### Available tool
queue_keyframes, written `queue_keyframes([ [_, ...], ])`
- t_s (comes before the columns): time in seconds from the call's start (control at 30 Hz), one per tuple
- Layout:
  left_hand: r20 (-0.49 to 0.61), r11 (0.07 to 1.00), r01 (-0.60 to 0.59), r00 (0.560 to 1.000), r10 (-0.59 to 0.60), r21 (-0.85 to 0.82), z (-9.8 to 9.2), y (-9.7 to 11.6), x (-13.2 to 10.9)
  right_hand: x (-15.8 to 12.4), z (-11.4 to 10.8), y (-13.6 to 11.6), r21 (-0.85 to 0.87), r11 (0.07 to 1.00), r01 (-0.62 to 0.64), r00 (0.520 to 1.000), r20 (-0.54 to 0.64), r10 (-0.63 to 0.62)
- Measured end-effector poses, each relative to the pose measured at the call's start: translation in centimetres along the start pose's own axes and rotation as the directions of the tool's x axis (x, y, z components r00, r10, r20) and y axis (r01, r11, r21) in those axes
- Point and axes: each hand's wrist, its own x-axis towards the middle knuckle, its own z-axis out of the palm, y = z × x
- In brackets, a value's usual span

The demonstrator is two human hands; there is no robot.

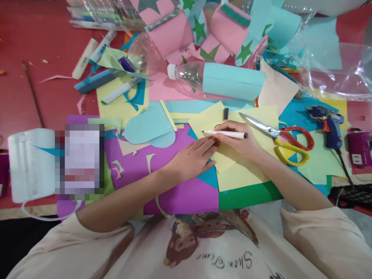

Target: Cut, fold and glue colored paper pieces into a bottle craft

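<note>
In the head view my right hand [236, 135] is closed around a white marker [234, 134] with a black end, its tip pointing left over a pale yellow sheet [247, 176]. A dark curved line shows on the sheet just above the hand. My left hand [196, 157] lies flat beside it, fingertips on the paper's left part and close to the right fingers. A small black cap [226, 113] rests on the yellow paper above. To the right are scissors [274, 133] with one red and one yellow handle loop, blades pointing up and left.
A clear bottle [188, 73] wrapped in light blue paper lies behind the hands. Blue cut paper [148, 124] and purple sheets [180, 197] are on the left. A glue gun [331, 128] stands at right; a blurred-out phone-like object [81, 159] is at left. Starred pink pieces [171, 35] are at the back.
</note>
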Motion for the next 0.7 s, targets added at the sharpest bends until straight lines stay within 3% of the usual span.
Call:
queue_keyframes([
  [0.33,0.069,0.998,0.038,0.997,-0.035,-0.041,0.01,-0.03,-0.02,0.03,-0.07,0.06,-0.033,0.999,-0.004,0.999,-0.041,0.003],
  [0.7,0.032,0.999,0.024,0.999,-0.023,-0.046,0.09,-0.05,-0.07,0.00,-0.12,-0.20,-0.026,0.999,-0.027,0.995,-0.095,0.024],
])
